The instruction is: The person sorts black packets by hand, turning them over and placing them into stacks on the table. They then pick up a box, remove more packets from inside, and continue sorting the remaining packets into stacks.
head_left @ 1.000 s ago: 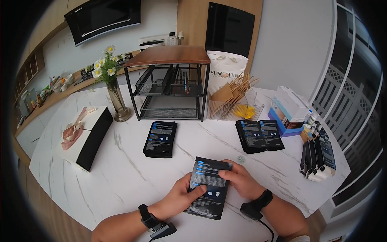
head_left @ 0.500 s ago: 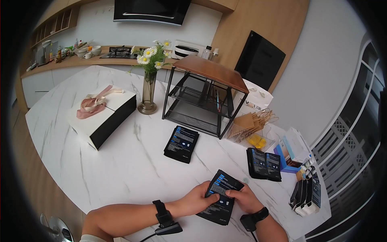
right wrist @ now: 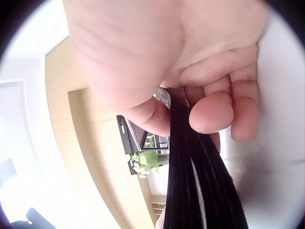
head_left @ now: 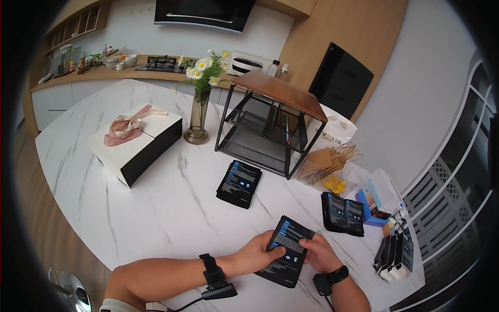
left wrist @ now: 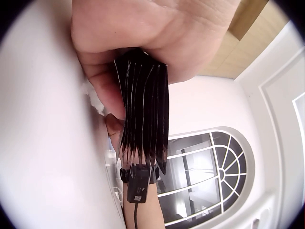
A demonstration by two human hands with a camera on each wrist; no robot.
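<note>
A stack of flat black packets (head_left: 287, 235) with blue and white print is between my two hands, tilted above the near side of the table. My left hand (head_left: 260, 255) grips its left edge, thumb over the printed face. On the right edge, my right hand (head_left: 322, 255) pinches the stack with thumb and fingers. Seen edge-on in the left wrist view, the stack (left wrist: 145, 100) shows several layers, fanned at the far end. Fingers curl around the packets (right wrist: 190, 181) in the right wrist view too. Another packet stack (head_left: 239, 183) lies beyond my hands.
Two side-by-side packet piles (head_left: 343, 214) lie to the right, near blue and white boxes (head_left: 379, 195) and upright black boxes (head_left: 394, 255). A wood-topped mesh rack (head_left: 280, 93), a flower vase (head_left: 197, 117) and a ribboned white box (head_left: 140, 140) stand farther back.
The head view has swung left, shifting the table things rightward. My right thumb has slid from the packets' printed face toward their right edge. Both hands still hold the stack.
</note>
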